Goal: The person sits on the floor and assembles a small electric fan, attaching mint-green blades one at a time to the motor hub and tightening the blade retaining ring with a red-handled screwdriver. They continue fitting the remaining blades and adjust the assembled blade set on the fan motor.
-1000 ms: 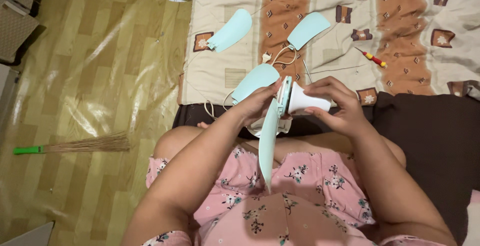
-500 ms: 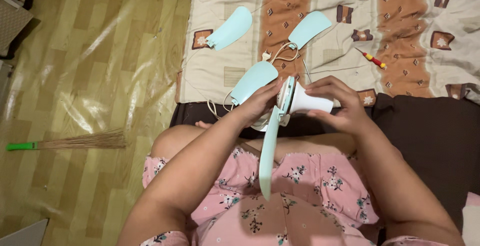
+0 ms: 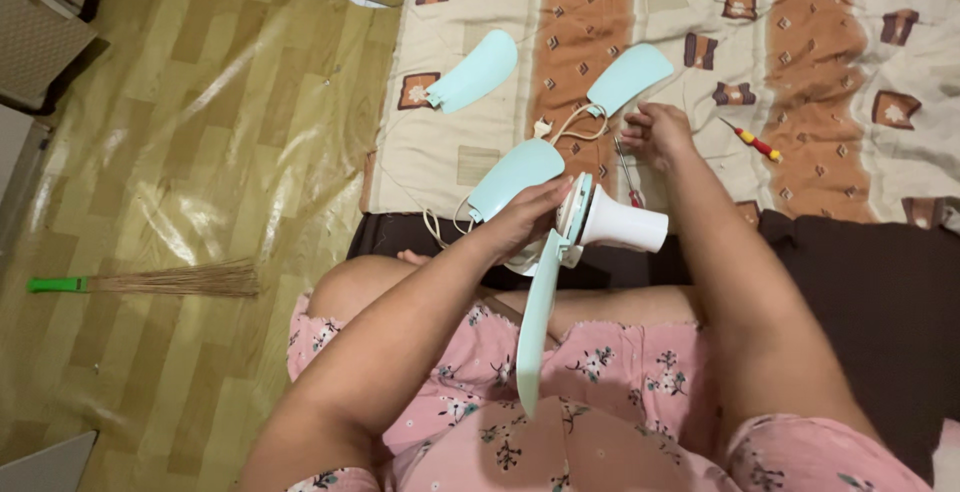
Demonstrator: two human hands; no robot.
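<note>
Left hand point(image 3: 525, 220) gripping mint-green plastic fan blade hub with white motor point(image 3: 590, 227); right hand point(image 3: 655, 134) fingers pinched round thin red-handled screwdriver point(image 3: 628, 174) on patterned blanket point(image 3: 820, 62).

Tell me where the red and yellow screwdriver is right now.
In the head view, the red and yellow screwdriver lies on the patterned blanket at upper right, just beyond the right hand, untouched.
</note>
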